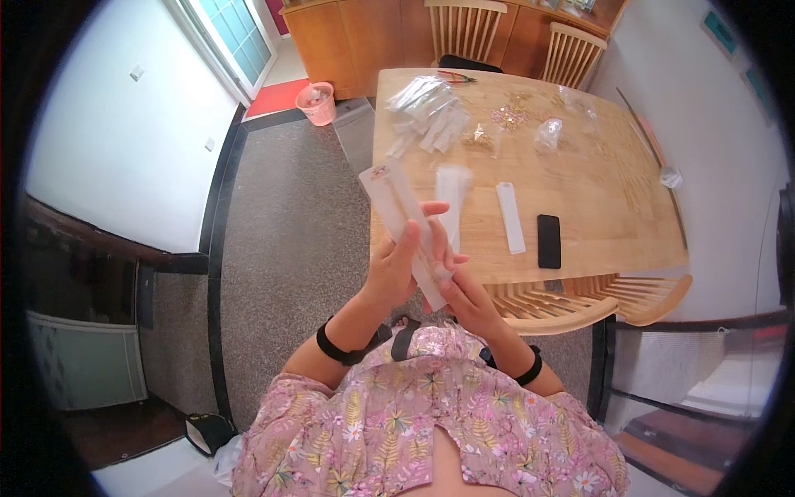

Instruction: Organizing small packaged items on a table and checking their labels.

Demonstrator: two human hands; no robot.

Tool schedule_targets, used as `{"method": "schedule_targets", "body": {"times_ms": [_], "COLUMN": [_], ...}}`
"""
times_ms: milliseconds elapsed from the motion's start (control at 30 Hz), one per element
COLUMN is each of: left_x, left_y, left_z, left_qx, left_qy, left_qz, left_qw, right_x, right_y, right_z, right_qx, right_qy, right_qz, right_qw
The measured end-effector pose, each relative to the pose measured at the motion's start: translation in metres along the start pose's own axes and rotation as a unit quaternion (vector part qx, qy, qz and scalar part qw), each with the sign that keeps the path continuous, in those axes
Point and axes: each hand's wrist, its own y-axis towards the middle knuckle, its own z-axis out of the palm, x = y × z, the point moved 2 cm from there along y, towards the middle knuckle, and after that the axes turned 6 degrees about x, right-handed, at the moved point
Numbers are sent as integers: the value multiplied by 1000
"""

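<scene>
My left hand grips a long white card strip in what looks like a clear sleeve, its thumb across the front. A thin gold-coloured chain seems to run along the strip, and small dark print marks its upper end. At the strip's lower end, my right hand pinches its edge or the sleeve between thumb and fingers. Just beyond my hands, a stack of clear plastic sleeves lies on the wooden table. Right of it are a pile of white card strips and a black phone.
Filled clear packets lie at the table's far left, near pliers. Small gold and pink pieces, plastic bags and thin gold chains spread rightward. Wooden chairs stand against the near edge; a pink wastebasket is on the floor.
</scene>
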Motion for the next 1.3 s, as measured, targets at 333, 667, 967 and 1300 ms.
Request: {"method": "schedule_targets", "body": {"times_ms": [333, 667, 967, 1300], "left_x": [-20, -2, 5, 13], "left_y": [7, -1, -3, -12], "left_z": [-9, 9, 12, 13], "left_qx": [-99, -121, -112, -150], "left_qy": [36, 72, 56, 72], "left_qz": [63, 16, 39, -11], "left_qw": [992, 990, 991, 986], "right_x": [-9, -6, -5, -6], "right_y": [-7, 5, 7, 10], "right_z": [-8, -7, -5, -4], "right_qx": [39, 11, -29, -54], "right_qy": [85, 141, 171, 149], "right_qz": [28, -10, -12, -11], "right_qw": [995, 990, 985, 987]}}
